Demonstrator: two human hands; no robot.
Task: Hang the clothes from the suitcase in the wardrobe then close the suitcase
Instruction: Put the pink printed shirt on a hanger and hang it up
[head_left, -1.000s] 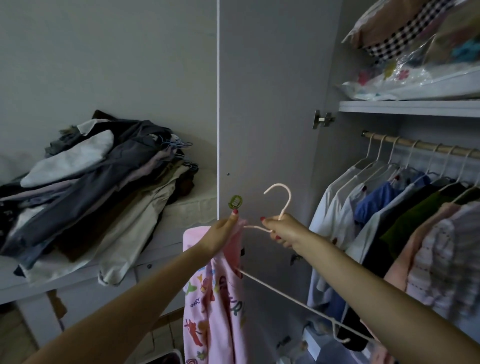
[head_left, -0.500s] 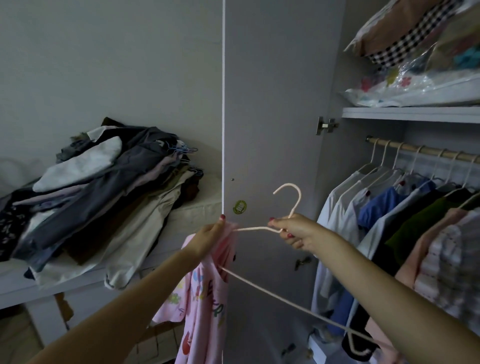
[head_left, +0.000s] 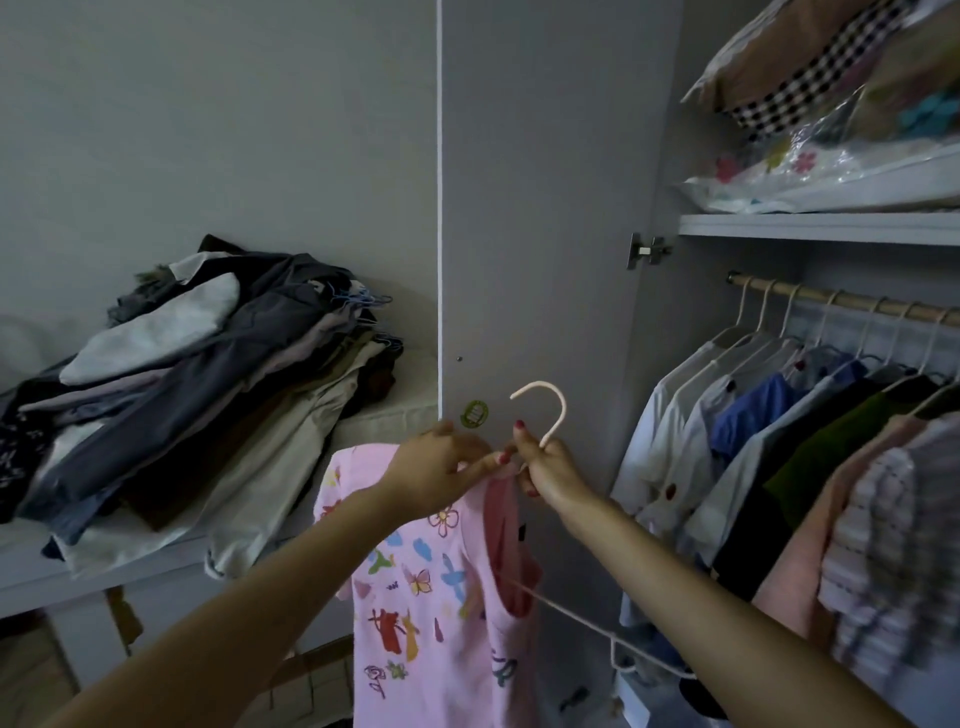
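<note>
A pink shirt (head_left: 436, 597) with coloured cartoon prints hangs in front of the open wardrobe door (head_left: 535, 208). My left hand (head_left: 441, 467) pinches its neckline just left of the hanger's neck. My right hand (head_left: 548, 467) grips a pale hanger (head_left: 545, 410) below its hook; one hanger arm runs down to the right, outside the shirt. The wardrobe rail (head_left: 841, 300) at the right carries several hung garments (head_left: 779, 441). The suitcase is out of view.
A heap of folded and loose clothes (head_left: 197, 395) lies on a white surface (head_left: 31, 571) at the left. A shelf (head_left: 821, 227) above the rail holds bagged bedding (head_left: 841, 104). The grey wall fills the upper left.
My left hand has slid the shirt's neckline right along the hanger until it meets my right hand. More of the shirt now hangs spread below the hanger.
</note>
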